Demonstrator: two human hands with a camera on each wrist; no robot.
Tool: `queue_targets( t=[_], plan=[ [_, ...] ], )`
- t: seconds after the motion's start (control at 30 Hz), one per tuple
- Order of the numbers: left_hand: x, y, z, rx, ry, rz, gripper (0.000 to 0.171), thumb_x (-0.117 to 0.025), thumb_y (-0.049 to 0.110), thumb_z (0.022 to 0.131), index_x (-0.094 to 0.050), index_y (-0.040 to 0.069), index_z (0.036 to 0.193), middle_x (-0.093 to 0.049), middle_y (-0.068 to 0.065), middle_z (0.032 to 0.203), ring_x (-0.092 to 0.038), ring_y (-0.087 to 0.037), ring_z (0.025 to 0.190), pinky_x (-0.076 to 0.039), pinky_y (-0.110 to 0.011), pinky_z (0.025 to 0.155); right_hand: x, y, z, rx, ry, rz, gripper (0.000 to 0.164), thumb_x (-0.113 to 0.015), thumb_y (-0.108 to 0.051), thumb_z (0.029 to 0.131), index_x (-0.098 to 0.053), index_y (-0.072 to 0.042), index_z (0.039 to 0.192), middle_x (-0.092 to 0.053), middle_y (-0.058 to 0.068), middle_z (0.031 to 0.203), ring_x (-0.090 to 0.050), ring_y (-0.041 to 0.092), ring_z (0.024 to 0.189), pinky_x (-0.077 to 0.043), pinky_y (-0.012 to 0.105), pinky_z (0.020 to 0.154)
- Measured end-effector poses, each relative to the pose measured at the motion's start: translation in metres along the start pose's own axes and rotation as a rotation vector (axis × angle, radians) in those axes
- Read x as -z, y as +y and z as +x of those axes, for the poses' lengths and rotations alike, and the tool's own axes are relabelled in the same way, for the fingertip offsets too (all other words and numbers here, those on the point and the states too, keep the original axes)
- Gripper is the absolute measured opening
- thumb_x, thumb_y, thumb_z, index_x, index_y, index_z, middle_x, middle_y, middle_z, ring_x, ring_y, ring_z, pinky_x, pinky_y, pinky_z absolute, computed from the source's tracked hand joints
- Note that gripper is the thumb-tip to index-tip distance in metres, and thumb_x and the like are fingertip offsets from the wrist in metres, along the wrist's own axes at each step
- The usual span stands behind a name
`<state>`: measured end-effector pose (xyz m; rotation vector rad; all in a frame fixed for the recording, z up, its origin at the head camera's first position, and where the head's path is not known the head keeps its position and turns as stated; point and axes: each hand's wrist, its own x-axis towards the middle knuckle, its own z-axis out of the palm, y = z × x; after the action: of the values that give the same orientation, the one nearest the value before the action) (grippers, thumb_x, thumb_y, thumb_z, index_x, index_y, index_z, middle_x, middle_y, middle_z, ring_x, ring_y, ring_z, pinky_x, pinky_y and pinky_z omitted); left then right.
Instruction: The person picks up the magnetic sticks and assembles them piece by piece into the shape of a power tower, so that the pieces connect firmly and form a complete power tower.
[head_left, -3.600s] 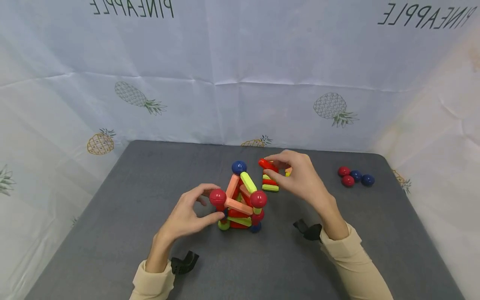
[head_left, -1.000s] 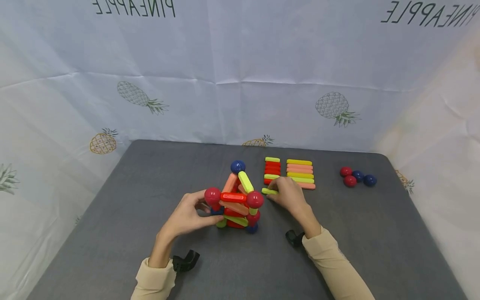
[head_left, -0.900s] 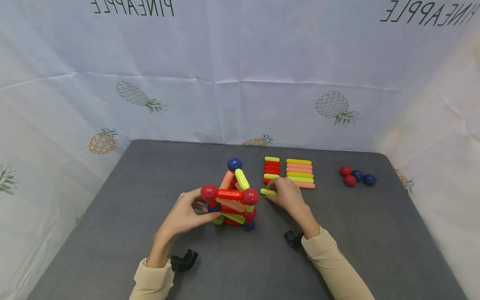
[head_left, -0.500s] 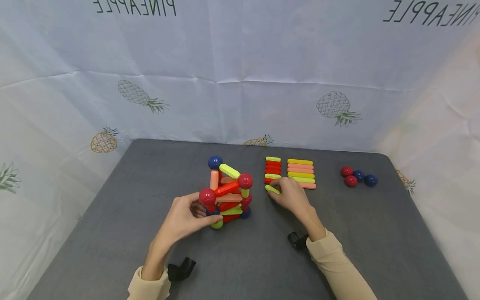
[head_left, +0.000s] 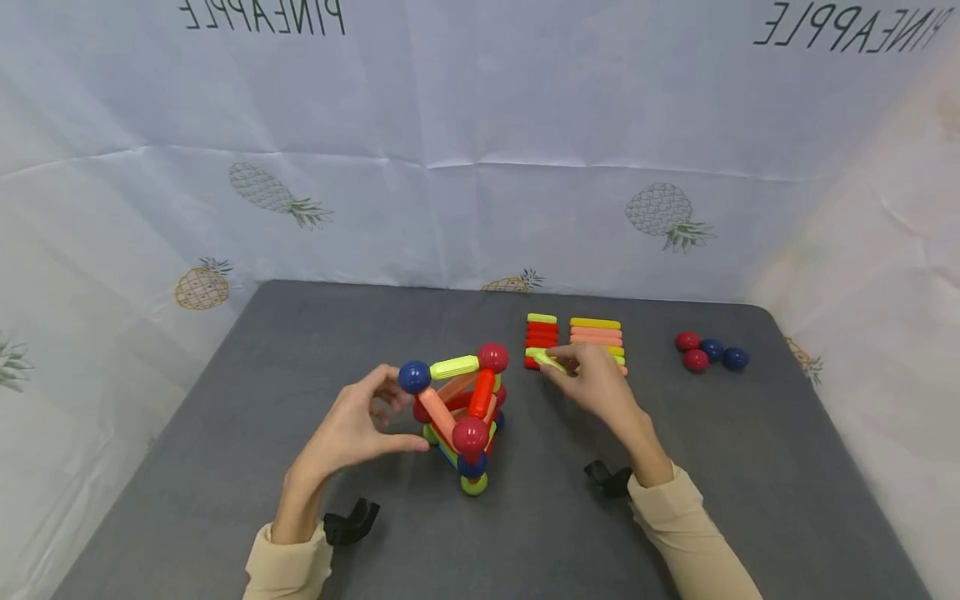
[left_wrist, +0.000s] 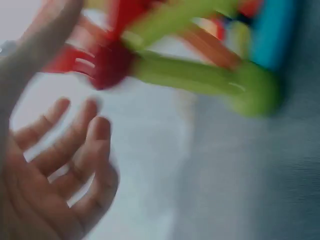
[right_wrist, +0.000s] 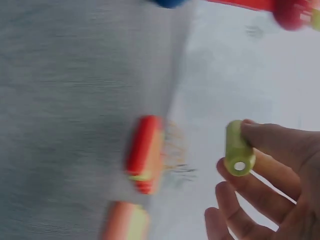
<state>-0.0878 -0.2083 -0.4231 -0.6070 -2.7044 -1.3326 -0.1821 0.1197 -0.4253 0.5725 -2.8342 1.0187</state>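
Note:
A tower of magnetic rods and balls point(head_left: 481, 394) stands on the table, with red, salmon and yellow-green rods joined by red, blue and green balls. My left hand point(head_left: 352, 429) is at the tower's left side, fingers spread and loosely bent. In the left wrist view its fingers point(left_wrist: 100, 150) are apart from the pieces; whether the thumb touches the tower I cannot tell. Right of the tower, my right hand point(head_left: 600, 385) pinches a short yellow-green magnetic rod point(right_wrist: 237, 147) between thumb and fingers. That rod is above the row of short rods point(head_left: 542, 329).
Long yellow, salmon and green rods point(head_left: 596, 323) lie in a second row, partly behind my right hand. Red and blue balls point(head_left: 711, 350) sit together at the right of the grey table point(head_left: 337, 333). A white pineapple-print cloth point(head_left: 450, 225) hangs behind.
The tower has turned so its blue top ball now points left and a red ball faces front. My left fingers have opened away from it. My right hand has lifted the yellow-green rod.

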Motion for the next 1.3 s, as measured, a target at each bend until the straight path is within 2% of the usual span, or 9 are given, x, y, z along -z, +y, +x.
queue_targets(
  t=[0.1,0.17,0.23,0.4,0.53,0.63,0.77,1.0,1.3],
  plan=[
    [-0.015,-0.013,0.009,-0.045,-0.065,-0.018,0.076,-0.095,0.029,0.071,-0.057,0.012,0.135,-0.073,-0.003,0.118,-0.065,-0.007,0.097,-0.059,-0.034,0.084,0.014,-0.012,-0.002,0.049,0.088,0.050,0.026,-0.079,-0.016,0.090,-0.078,-0.004,0.113,-0.078,0.012,0.094,-0.070,0.027,0.083,-0.056,0.035,0.065],
    [-0.024,-0.018,0.013,-0.074,-0.100,-0.056,0.078,-0.093,0.032,0.073,-0.056,0.011,0.138,-0.073,-0.003,0.122,-0.066,-0.007,0.100,-0.058,-0.034,0.086,0.022,-0.019,-0.003,0.080,0.133,0.067,0.026,-0.079,-0.017,0.090,-0.078,-0.005,0.114,-0.078,0.012,0.095,-0.071,0.028,0.084,-0.059,0.040,0.069],
    [-0.031,-0.021,0.015,-0.097,-0.085,-0.089,0.076,-0.094,0.029,0.072,-0.057,0.011,0.136,-0.074,-0.003,0.120,-0.066,-0.007,0.099,-0.057,-0.032,0.085,0.028,-0.026,-0.005,0.104,0.164,0.083,0.027,-0.079,-0.016,0.090,-0.078,-0.006,0.115,-0.078,0.013,0.101,-0.072,0.029,0.086,-0.061,0.046,0.077],
    [-0.040,-0.024,0.015,-0.101,0.044,-0.117,0.073,-0.095,0.022,0.069,-0.060,0.014,0.132,-0.075,-0.001,0.116,-0.066,-0.007,0.102,-0.056,-0.032,0.091,0.040,-0.038,-0.008,0.128,0.218,0.093,0.029,-0.080,-0.013,0.089,-0.077,-0.006,0.116,-0.078,0.013,0.104,-0.071,0.025,0.086,-0.061,0.049,0.080],
    [-0.047,-0.023,0.017,-0.060,0.184,-0.106,0.069,-0.094,0.025,0.072,-0.061,0.014,0.131,-0.075,-0.001,0.118,-0.070,-0.011,0.107,-0.057,-0.037,0.097,0.049,-0.050,-0.008,0.190,0.293,0.105,0.027,-0.080,-0.011,0.088,-0.078,-0.008,0.115,-0.077,0.006,0.094,-0.067,0.016,0.082,-0.060,0.035,0.076],
    [-0.050,-0.024,0.021,-0.038,0.265,-0.103,0.063,-0.093,0.023,0.075,-0.061,0.012,0.129,-0.075,-0.002,0.116,-0.071,-0.014,0.104,-0.059,-0.036,0.094,0.055,-0.066,-0.006,0.279,0.326,0.143,0.027,-0.081,-0.012,0.087,-0.079,-0.011,0.114,-0.076,0.002,0.092,-0.065,0.011,0.082,-0.055,0.023,0.074],
    [-0.049,-0.028,0.025,-0.041,0.296,-0.097,0.062,-0.092,0.018,0.075,-0.062,0.010,0.128,-0.075,-0.005,0.116,-0.072,-0.018,0.102,-0.060,-0.034,0.092,0.060,-0.092,-0.005,0.409,0.311,0.196,0.028,-0.083,-0.010,0.085,-0.079,-0.010,0.112,-0.077,0.002,0.094,-0.061,0.012,0.085,-0.048,0.023,0.072],
    [-0.043,-0.030,0.031,-0.060,0.233,-0.106,0.064,-0.091,0.018,0.077,-0.061,0.011,0.132,-0.075,-0.007,0.121,-0.074,-0.022,0.106,-0.060,-0.039,0.093,0.050,-0.127,-0.002,0.575,0.206,0.173,0.027,-0.083,-0.015,0.085,-0.079,-0.010,0.112,-0.078,0.002,0.100,-0.064,0.014,0.091,-0.050,0.031,0.079],
    [-0.044,-0.031,0.032,-0.063,0.189,-0.120,0.062,-0.090,0.017,0.078,-0.061,0.012,0.133,-0.074,-0.007,0.123,-0.073,-0.021,0.107,-0.059,-0.034,0.095,0.025,-0.139,-0.002,0.626,0.119,0.058,0.023,-0.083,-0.016,0.086,-0.080,-0.010,0.108,-0.078,0.001,0.096,-0.060,0.015,0.091,-0.049,0.025,0.072]
  ],
)
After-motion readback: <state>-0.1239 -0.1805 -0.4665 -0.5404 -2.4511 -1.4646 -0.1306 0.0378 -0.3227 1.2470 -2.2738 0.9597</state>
